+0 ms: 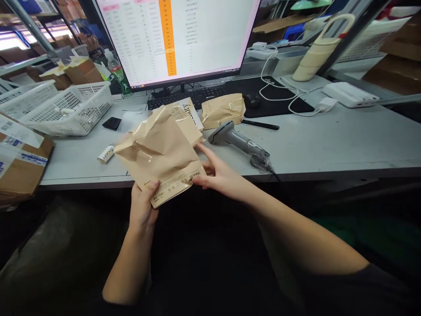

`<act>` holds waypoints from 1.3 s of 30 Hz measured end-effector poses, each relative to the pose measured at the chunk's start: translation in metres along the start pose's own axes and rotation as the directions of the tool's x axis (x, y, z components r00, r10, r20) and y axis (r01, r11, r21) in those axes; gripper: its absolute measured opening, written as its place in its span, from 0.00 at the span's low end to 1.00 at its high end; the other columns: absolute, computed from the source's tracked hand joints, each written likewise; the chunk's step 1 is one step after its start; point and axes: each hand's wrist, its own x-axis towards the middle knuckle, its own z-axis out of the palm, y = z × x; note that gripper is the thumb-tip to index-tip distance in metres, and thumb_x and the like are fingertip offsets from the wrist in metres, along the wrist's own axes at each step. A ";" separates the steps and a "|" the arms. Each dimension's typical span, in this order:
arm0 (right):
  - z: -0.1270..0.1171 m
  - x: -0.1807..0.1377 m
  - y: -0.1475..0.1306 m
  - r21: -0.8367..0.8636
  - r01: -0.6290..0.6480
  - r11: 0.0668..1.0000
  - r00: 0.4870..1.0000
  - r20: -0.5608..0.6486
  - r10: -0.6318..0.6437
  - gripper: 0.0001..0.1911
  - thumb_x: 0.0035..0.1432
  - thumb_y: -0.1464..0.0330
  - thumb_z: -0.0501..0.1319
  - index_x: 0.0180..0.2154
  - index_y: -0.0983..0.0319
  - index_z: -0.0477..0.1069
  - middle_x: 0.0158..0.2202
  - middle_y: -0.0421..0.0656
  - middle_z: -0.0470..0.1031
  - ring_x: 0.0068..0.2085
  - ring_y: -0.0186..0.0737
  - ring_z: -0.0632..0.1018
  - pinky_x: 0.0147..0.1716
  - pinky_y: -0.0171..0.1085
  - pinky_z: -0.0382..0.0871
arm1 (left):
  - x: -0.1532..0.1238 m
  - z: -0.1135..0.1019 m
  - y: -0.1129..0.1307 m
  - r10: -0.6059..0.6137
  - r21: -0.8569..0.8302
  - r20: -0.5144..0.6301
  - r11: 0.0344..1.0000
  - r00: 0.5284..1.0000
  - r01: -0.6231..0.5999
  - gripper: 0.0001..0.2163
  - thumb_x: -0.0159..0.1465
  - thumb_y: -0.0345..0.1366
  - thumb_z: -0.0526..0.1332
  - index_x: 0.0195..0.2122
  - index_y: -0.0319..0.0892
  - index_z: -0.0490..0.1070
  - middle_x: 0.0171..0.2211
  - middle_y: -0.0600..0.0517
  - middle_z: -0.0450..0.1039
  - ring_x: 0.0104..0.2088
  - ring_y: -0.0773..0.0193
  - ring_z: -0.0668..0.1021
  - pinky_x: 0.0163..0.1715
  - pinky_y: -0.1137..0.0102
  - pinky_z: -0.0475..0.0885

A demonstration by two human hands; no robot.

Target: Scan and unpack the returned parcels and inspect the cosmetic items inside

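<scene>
A crinkled beige plastic pouch [161, 153] with printed text and a barcode along its lower edge is held tilted above the front edge of the desk. My left hand [144, 202] grips its lower left corner, thumb on top. At the lower right corner, my right hand [217, 173] pinches the pouch beside the barcode, its index finger reaching up along the side. Behind the pouch lie a partly covered beige packet with a white lettered panel [189, 112] and another beige packet [223, 109]. A grey barcode scanner [238, 140] rests right of my right hand.
A monitor [210, 39] stands at the back over a keyboard [190, 97] and a black mouse pad [279, 98]. White baskets [82, 109] and a cardboard box [23, 162] sit left. A black pen [261, 125], small lettered white piece [105, 154] and white power bank [351, 94] lie around.
</scene>
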 end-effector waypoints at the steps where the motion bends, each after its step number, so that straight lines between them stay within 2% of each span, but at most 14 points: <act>1: 0.001 -0.003 0.002 0.007 -0.017 1.000 0.999 0.041 0.017 0.50 0.50 0.51 0.72 0.67 0.60 0.55 0.44 0.46 0.77 0.38 0.41 0.78 0.30 0.36 0.75 | -0.001 -0.001 0.001 0.031 0.026 0.006 0.999 1.000 -0.031 0.20 0.53 0.37 0.75 0.46 0.39 0.76 0.42 0.44 0.82 0.44 0.52 0.84 0.46 0.64 0.80; 2: 0.002 -0.005 0.004 0.011 -0.027 1.000 0.998 0.062 0.026 0.43 0.50 0.52 0.73 0.61 0.62 0.63 0.41 0.45 0.77 0.37 0.40 0.77 0.29 0.35 0.74 | -0.002 -0.001 0.001 0.056 0.053 0.013 0.997 0.998 -0.057 0.20 0.54 0.38 0.75 0.46 0.39 0.76 0.42 0.44 0.82 0.45 0.53 0.83 0.46 0.65 0.80; 4: 0.004 -0.006 0.008 0.019 -0.046 0.999 0.998 0.051 0.045 0.33 0.50 0.53 0.73 0.52 0.63 0.69 0.40 0.44 0.76 0.36 0.38 0.76 0.29 0.34 0.73 | -0.008 -0.002 -0.001 0.114 0.120 0.001 0.986 0.994 -0.113 0.19 0.55 0.38 0.75 0.45 0.40 0.76 0.41 0.46 0.82 0.43 0.56 0.83 0.46 0.66 0.79; 7: 0.005 -0.006 0.011 0.045 -0.037 0.998 0.997 0.068 0.034 0.31 0.50 0.53 0.73 0.50 0.62 0.69 0.42 0.45 0.77 0.39 0.41 0.77 0.32 0.36 0.75 | -0.019 -0.007 -0.005 0.229 0.274 -0.065 0.940 0.971 -0.204 0.18 0.52 0.39 0.76 0.41 0.40 0.76 0.36 0.50 0.81 0.39 0.60 0.82 0.44 0.70 0.78; 9: 0.004 -0.008 0.010 0.040 0.039 0.998 0.992 0.120 -0.043 0.29 0.51 0.55 0.72 0.50 0.62 0.70 0.46 0.46 0.78 0.46 0.46 0.78 0.41 0.41 0.76 | -0.024 -0.010 -0.002 0.242 0.338 -0.061 0.918 0.968 -0.208 0.19 0.51 0.38 0.78 0.40 0.40 0.76 0.34 0.51 0.80 0.36 0.62 0.82 0.41 0.72 0.77; 11: 0.001 -0.012 0.005 0.000 0.134 0.991 0.977 0.167 -0.132 0.26 0.54 0.57 0.71 0.50 0.63 0.72 0.50 0.47 0.78 0.52 0.49 0.77 0.52 0.46 0.73 | -0.024 -0.010 0.006 0.182 0.324 -0.009 0.931 0.983 -0.170 0.20 0.49 0.38 0.78 0.40 0.39 0.76 0.34 0.50 0.80 0.34 0.62 0.82 0.38 0.72 0.78; 13: -0.003 -0.016 0.000 -0.059 0.190 0.980 0.967 0.185 -0.176 0.24 0.56 0.58 0.70 0.50 0.63 0.73 0.51 0.47 0.78 0.54 0.50 0.77 0.54 0.48 0.72 | -0.022 -0.006 0.018 0.077 0.261 0.067 0.961 0.995 -0.092 0.21 0.49 0.39 0.78 0.41 0.39 0.77 0.36 0.48 0.81 0.35 0.58 0.83 0.38 0.69 0.79; 15: -0.006 -0.019 -0.004 -0.099 0.186 0.978 0.971 0.173 -0.167 0.24 0.55 0.58 0.70 0.49 0.63 0.74 0.49 0.47 0.79 0.50 0.50 0.78 0.49 0.47 0.75 | -0.017 0.000 0.026 -0.031 0.185 0.137 0.983 0.990 0.005 0.22 0.49 0.39 0.78 0.44 0.39 0.77 0.40 0.44 0.82 0.40 0.52 0.84 0.41 0.64 0.81; 17: -0.009 -0.021 -0.007 -0.108 0.104 0.989 0.984 0.156 -0.086 0.25 0.53 0.57 0.71 0.49 0.63 0.73 0.44 0.46 0.79 0.41 0.45 0.80 0.37 0.42 0.77 | -0.011 0.005 0.030 -0.134 0.121 0.175 0.986 0.975 0.114 0.24 0.49 0.38 0.77 0.47 0.40 0.77 0.43 0.43 0.82 0.44 0.48 0.84 0.44 0.61 0.81; 19: -0.010 -0.022 -0.008 -0.078 -0.002 0.997 0.985 0.174 0.016 0.28 0.51 0.58 0.72 0.50 0.63 0.72 0.41 0.45 0.79 0.34 0.41 0.78 0.27 0.37 0.73 | -0.007 0.007 0.028 -0.228 0.073 0.173 0.973 0.958 0.219 0.26 0.48 0.37 0.78 0.49 0.41 0.76 0.44 0.43 0.82 0.46 0.47 0.84 0.46 0.60 0.82; 21: -0.010 -0.024 -0.008 -0.042 -0.056 0.998 0.978 0.199 0.063 0.29 0.50 0.60 0.73 0.51 0.64 0.70 0.43 0.46 0.78 0.36 0.41 0.78 0.28 0.36 0.74 | -0.005 0.005 0.025 -0.292 0.040 0.144 0.956 0.945 0.290 0.27 0.48 0.36 0.77 0.50 0.40 0.76 0.44 0.42 0.82 0.46 0.46 0.84 0.46 0.58 0.82; 24: -0.008 -0.028 -0.009 -0.038 -0.075 0.996 0.976 0.201 0.081 0.27 0.51 0.61 0.72 0.49 0.63 0.69 0.45 0.46 0.77 0.41 0.42 0.79 0.36 0.38 0.76 | -0.003 0.001 0.020 -0.321 0.018 0.106 0.947 0.941 0.321 0.28 0.48 0.35 0.77 0.51 0.40 0.75 0.44 0.42 0.82 0.47 0.43 0.83 0.48 0.55 0.82; 31: -0.008 -0.033 -0.011 0.007 -0.114 0.993 0.957 0.268 0.108 0.25 0.54 0.63 0.70 0.50 0.62 0.67 0.40 0.42 0.75 0.35 0.37 0.78 0.30 0.36 0.77 | -0.004 -0.004 0.016 -0.464 -0.023 0.153 0.881 0.872 0.473 0.28 0.47 0.34 0.77 0.50 0.39 0.74 0.45 0.40 0.82 0.54 0.37 0.80 0.51 0.50 0.80; 39: -0.009 -0.030 -0.003 0.091 -0.133 0.987 0.947 0.306 0.100 0.25 0.52 0.64 0.72 0.49 0.63 0.68 0.40 0.41 0.75 0.34 0.35 0.77 0.28 0.34 0.78 | -0.009 -0.003 0.017 -0.458 -0.020 0.167 0.884 0.873 0.467 0.30 0.47 0.34 0.77 0.52 0.39 0.73 0.46 0.40 0.81 0.53 0.38 0.80 0.49 0.52 0.82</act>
